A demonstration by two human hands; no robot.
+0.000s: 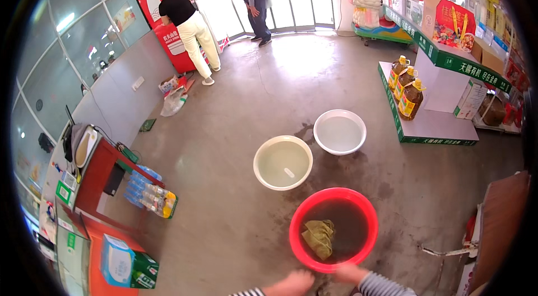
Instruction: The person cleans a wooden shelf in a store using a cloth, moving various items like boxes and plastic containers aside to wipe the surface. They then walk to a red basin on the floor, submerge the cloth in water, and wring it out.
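Observation:
A round red basin full of dark murky water stands on the floor in front of me. A folded olive-green cloth lies partly above the water on the basin's left side. My right hand is at the near rim, touching or almost touching it; its fingers are blurred and partly hidden. To the left, my left hand hangs just short of the basin. Its fingers look curled but smeared, and whether anything is in them does not show. Both forearms wear striped sleeves.
Beyond stand a cream basin of cloudy water with a small white piece inside, and a white basin of water. Oil jugs stand on a shelf base at right. Bottled water packs sit left. Two people are near the far doors.

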